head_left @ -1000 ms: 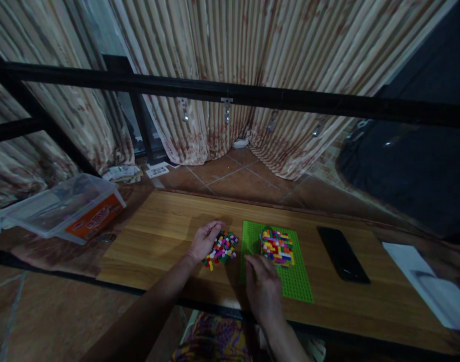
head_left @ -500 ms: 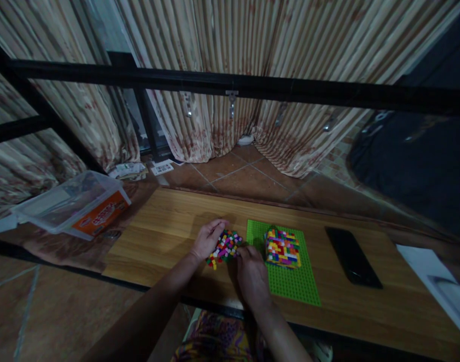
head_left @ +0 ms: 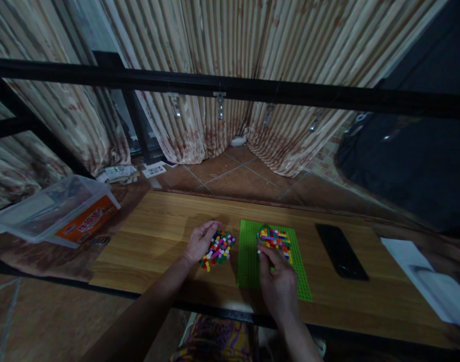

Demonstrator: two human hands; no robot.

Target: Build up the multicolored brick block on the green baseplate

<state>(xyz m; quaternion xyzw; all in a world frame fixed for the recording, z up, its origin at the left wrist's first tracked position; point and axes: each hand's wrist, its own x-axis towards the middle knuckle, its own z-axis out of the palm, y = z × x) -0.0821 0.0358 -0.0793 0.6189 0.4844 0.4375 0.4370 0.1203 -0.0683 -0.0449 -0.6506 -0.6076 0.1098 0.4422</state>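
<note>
My right hand (head_left: 278,279) is over the green baseplate (head_left: 248,266), at the near left side of a block of many-coloured toy bricks (head_left: 277,236). Its thumb and forefinger pinch a tiny pale brick (head_left: 259,251), and the hand hides the block's near part. My left hand (head_left: 200,242) rests at the left side of a loose pile of small coloured bricks (head_left: 221,246). The left fingers are curled in with the thumb against them; whatever they may hold is too small to make out.
A black phone-like slab (head_left: 342,251) lies right of the baseplate on the wooden table (head_left: 154,226). White papers (head_left: 414,271) are at the far right. To the left stands a clear plastic box (head_left: 56,211) with an orange label. A dark bar (head_left: 139,75) crosses before the curtains.
My right hand has gone from the loose pile rightward to the brick block, with a small pale brick in its fingertips. My left hand stays by the pile. The view has shifted slightly.
</note>
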